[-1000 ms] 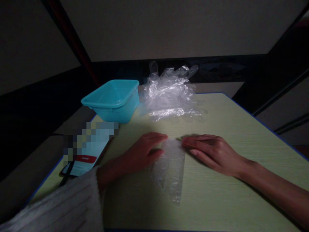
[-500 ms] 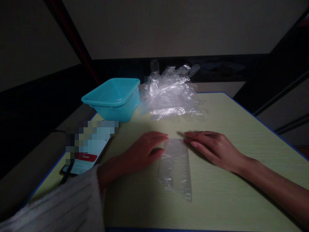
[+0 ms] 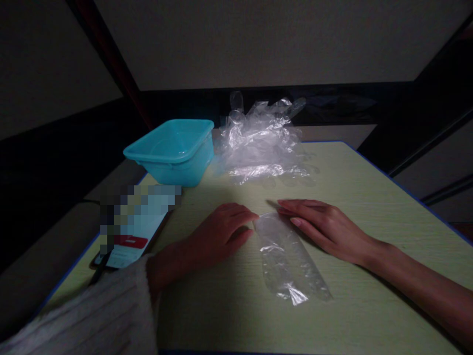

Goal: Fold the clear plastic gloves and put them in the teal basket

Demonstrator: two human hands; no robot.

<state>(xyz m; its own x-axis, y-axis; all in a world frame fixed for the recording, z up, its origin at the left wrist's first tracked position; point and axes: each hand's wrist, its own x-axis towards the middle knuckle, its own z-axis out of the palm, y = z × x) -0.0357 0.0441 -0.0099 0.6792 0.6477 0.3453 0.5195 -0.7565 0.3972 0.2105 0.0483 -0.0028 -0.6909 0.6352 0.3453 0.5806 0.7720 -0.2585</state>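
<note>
Left hand: (image 3: 216, 234) resting low over the worktop (image 3: 369, 197). Grip parted, thumb well off the fingers; fingertips at the far left corner of the film, apparently touching it.
Right hand: (image 3: 332, 229) mirrors it from the other side, fingers reaching the far right corner. Thumb lies near the forefinger; cannot tell whether the grip is closed on any plastic.
Clear film piece: (image 3: 286, 256) flat on the worktop, far end between the hands, body slanting toward the near right. Looks like a thin glove. Wrinkled, with a bright crease at the near end.
Far edge: the place to work from, I judge. Light fingertip pressure on both corners, drawn gently and evenly outward, should flatten it without stretching.
Slant: a small turn at the far corners would square it up; smooth from far to near, or the creases may fold under. Film this thin likely clings to skin, so lift fingers slowly.
Glove pile: (image 3: 262, 143) crumpled clear plastic, far side, just beside the basin.
Blue basin: (image 3: 185, 170) far left, upright.
Phone: (image 3: 150, 222) left, lying flat, partly blurred out; pale sleeve (image 3: 111, 310) near it.
</note>
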